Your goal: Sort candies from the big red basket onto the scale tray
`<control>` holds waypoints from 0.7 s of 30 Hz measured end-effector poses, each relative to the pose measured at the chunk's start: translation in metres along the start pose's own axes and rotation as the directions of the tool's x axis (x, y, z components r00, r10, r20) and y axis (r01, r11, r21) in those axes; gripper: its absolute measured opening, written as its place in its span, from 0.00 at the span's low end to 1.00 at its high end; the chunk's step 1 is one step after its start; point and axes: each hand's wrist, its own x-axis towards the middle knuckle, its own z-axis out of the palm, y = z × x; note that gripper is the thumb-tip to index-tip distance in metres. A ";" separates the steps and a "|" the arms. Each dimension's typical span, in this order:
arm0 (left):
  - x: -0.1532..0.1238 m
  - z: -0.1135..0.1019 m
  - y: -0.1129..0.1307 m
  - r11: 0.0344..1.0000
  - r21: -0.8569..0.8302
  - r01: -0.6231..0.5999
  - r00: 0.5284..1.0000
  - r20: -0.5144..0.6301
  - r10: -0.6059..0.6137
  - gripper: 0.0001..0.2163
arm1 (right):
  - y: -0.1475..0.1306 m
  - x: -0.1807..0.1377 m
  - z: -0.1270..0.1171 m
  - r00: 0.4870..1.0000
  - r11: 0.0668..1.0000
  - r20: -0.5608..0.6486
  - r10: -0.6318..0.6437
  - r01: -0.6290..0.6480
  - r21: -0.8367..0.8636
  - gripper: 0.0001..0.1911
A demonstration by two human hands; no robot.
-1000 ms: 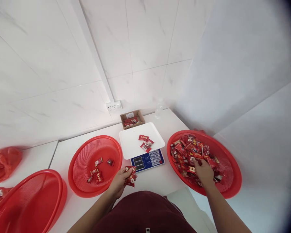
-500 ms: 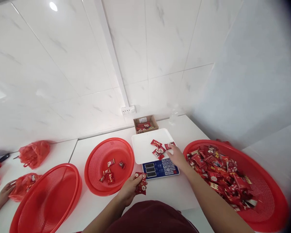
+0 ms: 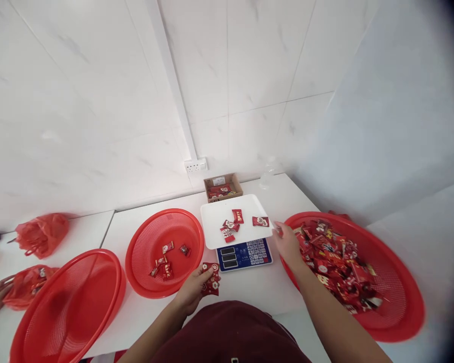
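Note:
My left hand (image 3: 192, 287) is closed around a red flower-patterned packet (image 3: 211, 279), near the table's front. My right hand (image 3: 287, 244) is at the right edge of the white tray (image 3: 216, 217) on the scale. Its fingers are closed, and a small red patch shows by them; I cannot tell whether it is a wrapped candy. On the tray lie several red wrapped candies (image 3: 237, 216), one of them (image 3: 260, 221) apart, nearest my right hand. The scale's blue panel (image 3: 244, 253) shows in front of the tray.
A red basket heaped with candies (image 3: 336, 267) stands right. Left of the scale is a red basket (image 3: 146, 285) with several candies; another red basket (image 3: 111, 302) stands farther left. A small carton (image 3: 223, 186) sits behind. Another person's hand (image 3: 0, 292) touches a red bag (image 3: 24, 292).
My right hand has moved from the candies to the tray's right edge. The candies lie farther left on the tray and are rearranged. My left hand still holds the packet.

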 end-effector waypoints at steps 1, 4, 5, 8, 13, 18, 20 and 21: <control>0.001 0.000 0.000 1.000 0.003 0.005 1.000 0.003 -0.005 0.26 | 0.017 -0.005 -0.013 0.998 0.998 -0.024 0.054 -0.055 -0.027 0.23; 0.005 0.001 0.001 0.999 0.016 0.030 0.999 0.015 -0.030 0.25 | 0.061 -0.031 -0.041 0.987 0.984 0.009 0.158 -0.157 -0.088 0.19; 0.006 0.003 0.002 0.999 0.024 0.034 0.999 0.023 -0.035 0.25 | 0.071 -0.040 -0.045 0.984 0.979 0.024 0.178 -0.175 -0.102 0.18; 0.008 0.009 0.005 0.998 0.054 0.035 0.998 0.047 -0.038 0.24 | 0.087 -0.060 -0.043 0.963 0.957 0.038 0.266 -0.259 -0.134 0.20; 0.010 0.021 0.010 0.994 0.087 0.065 0.996 0.052 -0.070 0.23 | 0.093 -0.060 -0.031 0.915 0.913 0.040 0.402 -0.397 -0.097 0.23; 0.009 0.020 0.009 0.994 0.087 0.070 0.996 0.051 -0.075 0.23 | 0.102 -0.061 -0.036 0.893 0.892 0.080 0.444 -0.448 0.057 0.16; 0.008 0.017 0.007 0.994 0.082 0.071 0.996 0.041 -0.075 0.23 | 0.105 -0.064 -0.039 0.894 0.888 0.082 0.440 -0.446 0.107 0.14; 0.008 0.016 0.006 0.994 0.079 0.072 0.997 0.036 -0.075 0.23 | 0.105 -0.065 -0.039 0.897 0.889 0.071 0.437 -0.443 0.120 0.13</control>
